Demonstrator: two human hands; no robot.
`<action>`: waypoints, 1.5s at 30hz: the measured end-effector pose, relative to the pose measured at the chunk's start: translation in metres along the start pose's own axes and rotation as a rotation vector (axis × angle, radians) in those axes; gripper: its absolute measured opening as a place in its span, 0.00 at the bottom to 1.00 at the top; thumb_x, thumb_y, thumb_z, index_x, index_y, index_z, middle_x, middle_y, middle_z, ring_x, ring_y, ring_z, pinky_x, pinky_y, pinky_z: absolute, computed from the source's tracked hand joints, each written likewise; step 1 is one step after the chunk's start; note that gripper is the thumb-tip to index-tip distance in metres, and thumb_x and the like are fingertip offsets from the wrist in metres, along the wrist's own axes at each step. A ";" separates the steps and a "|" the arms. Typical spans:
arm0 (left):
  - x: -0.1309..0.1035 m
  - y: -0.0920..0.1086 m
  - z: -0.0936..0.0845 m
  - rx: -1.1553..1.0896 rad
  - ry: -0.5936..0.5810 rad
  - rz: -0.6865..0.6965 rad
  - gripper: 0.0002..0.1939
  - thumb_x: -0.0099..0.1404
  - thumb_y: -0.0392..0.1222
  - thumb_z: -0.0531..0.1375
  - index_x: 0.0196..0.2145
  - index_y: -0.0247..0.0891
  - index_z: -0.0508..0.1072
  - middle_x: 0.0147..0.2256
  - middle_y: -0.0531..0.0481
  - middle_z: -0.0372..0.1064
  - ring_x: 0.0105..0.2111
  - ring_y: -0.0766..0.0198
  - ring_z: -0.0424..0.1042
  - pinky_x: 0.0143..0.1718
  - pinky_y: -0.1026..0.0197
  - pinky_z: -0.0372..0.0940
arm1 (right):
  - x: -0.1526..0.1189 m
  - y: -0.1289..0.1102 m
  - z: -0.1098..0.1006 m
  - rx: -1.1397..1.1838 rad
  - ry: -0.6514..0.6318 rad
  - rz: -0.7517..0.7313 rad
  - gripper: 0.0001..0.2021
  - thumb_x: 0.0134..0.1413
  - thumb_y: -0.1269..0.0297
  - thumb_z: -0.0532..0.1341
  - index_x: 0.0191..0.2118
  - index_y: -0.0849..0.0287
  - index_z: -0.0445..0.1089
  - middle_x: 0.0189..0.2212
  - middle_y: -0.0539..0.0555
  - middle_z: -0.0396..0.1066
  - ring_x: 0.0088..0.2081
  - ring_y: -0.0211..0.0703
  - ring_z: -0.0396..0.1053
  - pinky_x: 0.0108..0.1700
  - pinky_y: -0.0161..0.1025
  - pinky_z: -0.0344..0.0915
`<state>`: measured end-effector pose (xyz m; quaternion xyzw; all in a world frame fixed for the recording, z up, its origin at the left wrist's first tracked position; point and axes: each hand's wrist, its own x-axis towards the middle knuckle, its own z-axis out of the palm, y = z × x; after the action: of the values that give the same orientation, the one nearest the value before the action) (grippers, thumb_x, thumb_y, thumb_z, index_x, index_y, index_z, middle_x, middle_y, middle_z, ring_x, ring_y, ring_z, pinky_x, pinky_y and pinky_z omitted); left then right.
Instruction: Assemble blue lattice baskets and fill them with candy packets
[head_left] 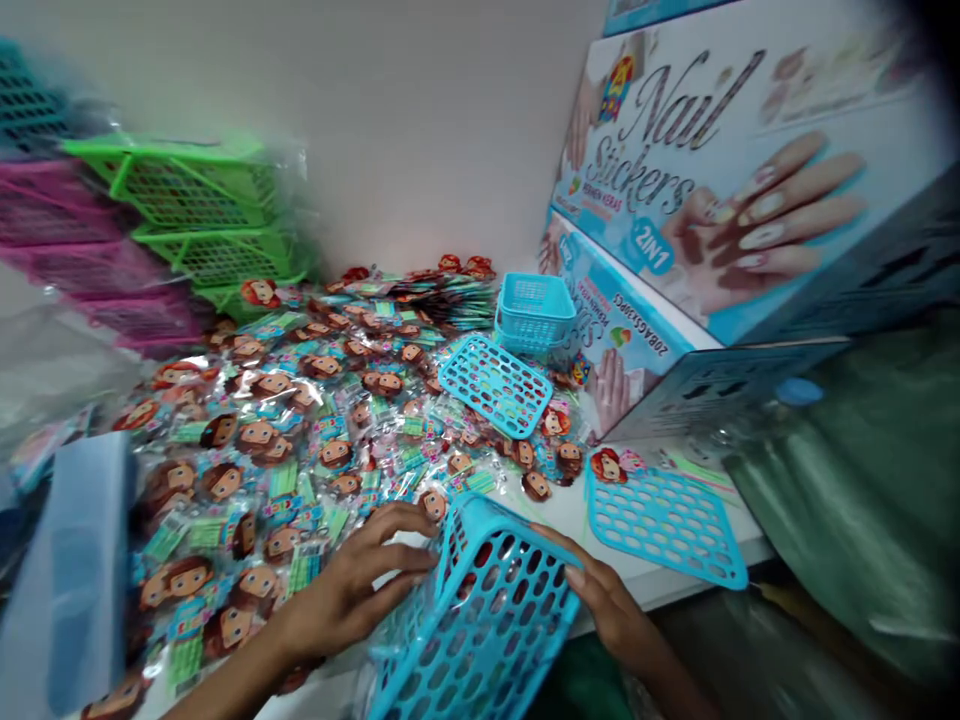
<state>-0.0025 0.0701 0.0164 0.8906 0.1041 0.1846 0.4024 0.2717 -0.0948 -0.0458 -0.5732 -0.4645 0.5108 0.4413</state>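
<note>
A blue plastic basket [495,620] with oval holes is tilted at the bottom centre, with several small packets showing through its mesh. My left hand [382,575] is at its left side, fingers curved and apart near the rim and some clear plastic; whether they grip it is hard to tell. On the right, my right hand [592,590] holds the basket's upper edge, thumb on the near side and the other fingers partly hidden behind. Many small clear packets [262,440] with doll-face cards and green sticks lie spread over the white table [637,580].
Stacked green [202,200] and pink baskets [82,250] stand at left, near a translucent blue bin [82,560]. Small blue baskets [532,305] and perforated blue panels [495,385] lie mid-table and at right. Nail Stickers boxes [712,180] rise at right, beside a green sack [870,480].
</note>
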 end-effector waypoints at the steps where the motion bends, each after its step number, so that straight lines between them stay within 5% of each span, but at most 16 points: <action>1: -0.001 0.000 -0.001 0.018 -0.012 0.010 0.16 0.64 0.28 0.54 0.47 0.43 0.66 0.48 0.44 0.63 0.52 0.56 0.60 0.53 0.51 0.58 | 0.000 -0.001 0.000 -0.004 -0.003 -0.007 0.22 0.64 0.53 0.49 0.61 0.49 0.59 0.61 0.51 0.58 0.63 0.48 0.52 0.65 0.49 0.46; 5: -0.002 0.000 -0.004 -0.008 -0.059 -0.014 0.14 0.65 0.27 0.51 0.45 0.41 0.64 0.46 0.45 0.64 0.51 0.57 0.60 0.53 0.52 0.58 | 0.001 -0.008 -0.002 -0.033 -0.019 -0.023 0.22 0.64 0.53 0.50 0.61 0.49 0.59 0.60 0.52 0.60 0.62 0.49 0.55 0.64 0.50 0.49; 12: 0.010 -0.008 0.013 -0.315 0.183 -0.267 0.03 0.69 0.37 0.50 0.40 0.42 0.62 0.39 0.49 0.62 0.44 0.63 0.63 0.47 0.59 0.61 | 0.002 -0.014 0.002 -0.009 -0.021 -0.010 0.22 0.64 0.52 0.50 0.60 0.49 0.60 0.59 0.52 0.61 0.62 0.49 0.55 0.63 0.48 0.51; 17: 0.029 -0.026 0.019 -0.481 0.269 -0.525 0.15 0.65 0.47 0.57 0.48 0.42 0.63 0.41 0.48 0.66 0.42 0.60 0.68 0.44 0.59 0.64 | 0.005 -0.013 0.012 0.026 0.109 0.000 0.23 0.62 0.50 0.51 0.59 0.53 0.63 0.55 0.55 0.67 0.57 0.50 0.61 0.62 0.48 0.52; 20: 0.032 -0.027 0.009 -0.394 0.177 -0.682 0.20 0.66 0.54 0.53 0.50 0.40 0.68 0.44 0.46 0.71 0.44 0.55 0.71 0.46 0.56 0.65 | 0.004 -0.008 0.022 0.065 0.170 0.122 0.26 0.61 0.46 0.50 0.58 0.55 0.64 0.39 0.57 0.76 0.38 0.49 0.74 0.46 0.46 0.68; 22: 0.030 -0.020 -0.001 -0.254 0.028 -0.701 0.23 0.66 0.56 0.50 0.51 0.41 0.69 0.46 0.47 0.72 0.47 0.52 0.70 0.50 0.53 0.64 | 0.001 -0.004 0.029 0.117 0.142 0.251 0.28 0.61 0.43 0.48 0.57 0.56 0.64 0.27 0.53 0.74 0.24 0.45 0.72 0.28 0.41 0.69; 25: 0.029 -0.006 -0.009 0.062 -0.176 -0.623 0.31 0.63 0.60 0.53 0.59 0.42 0.62 0.56 0.44 0.65 0.54 0.48 0.65 0.55 0.49 0.60 | -0.004 -0.006 0.035 0.033 0.123 0.283 0.26 0.61 0.43 0.46 0.50 0.57 0.68 0.21 0.50 0.70 0.20 0.41 0.68 0.23 0.36 0.63; 28: 0.035 0.000 0.000 0.345 -0.235 -0.512 0.40 0.59 0.64 0.54 0.62 0.36 0.56 0.60 0.36 0.58 0.57 0.45 0.62 0.56 0.46 0.58 | -0.008 -0.018 0.039 -0.303 0.150 0.134 0.24 0.63 0.47 0.45 0.38 0.57 0.72 0.26 0.53 0.72 0.28 0.43 0.70 0.33 0.37 0.64; 31: 0.042 -0.005 0.019 0.437 -0.265 -0.414 0.40 0.62 0.63 0.52 0.62 0.33 0.53 0.56 0.32 0.63 0.53 0.46 0.66 0.52 0.48 0.63 | -0.013 -0.028 0.046 -0.494 0.129 0.060 0.23 0.65 0.51 0.44 0.33 0.58 0.71 0.31 0.55 0.74 0.33 0.43 0.70 0.37 0.36 0.61; 36: 0.048 -0.004 0.034 0.533 -0.202 -0.208 0.34 0.65 0.57 0.52 0.63 0.38 0.52 0.62 0.34 0.52 0.60 0.43 0.55 0.57 0.39 0.54 | -0.017 -0.018 0.048 -0.216 0.075 0.079 0.22 0.65 0.50 0.44 0.42 0.56 0.71 0.29 0.52 0.72 0.30 0.41 0.68 0.33 0.36 0.62; 40: 0.059 0.009 0.027 0.478 -0.225 -0.118 0.22 0.68 0.47 0.50 0.59 0.44 0.61 0.64 0.40 0.48 0.63 0.47 0.49 0.61 0.39 0.45 | -0.022 0.008 0.046 0.076 0.188 0.106 0.25 0.64 0.49 0.47 0.62 0.54 0.54 0.30 0.51 0.70 0.32 0.43 0.69 0.39 0.40 0.66; 45: 0.081 0.019 0.028 0.346 -0.456 0.150 0.22 0.66 0.47 0.53 0.57 0.44 0.64 0.60 0.43 0.59 0.62 0.51 0.53 0.63 0.44 0.42 | -0.037 0.028 0.055 0.196 0.339 0.054 0.23 0.63 0.50 0.50 0.58 0.55 0.56 0.30 0.52 0.70 0.34 0.44 0.70 0.41 0.41 0.67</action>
<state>0.0838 0.0655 0.0335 0.9696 -0.0252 -0.0114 0.2430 0.2178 -0.1346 -0.0715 -0.6176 -0.3159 0.4613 0.5532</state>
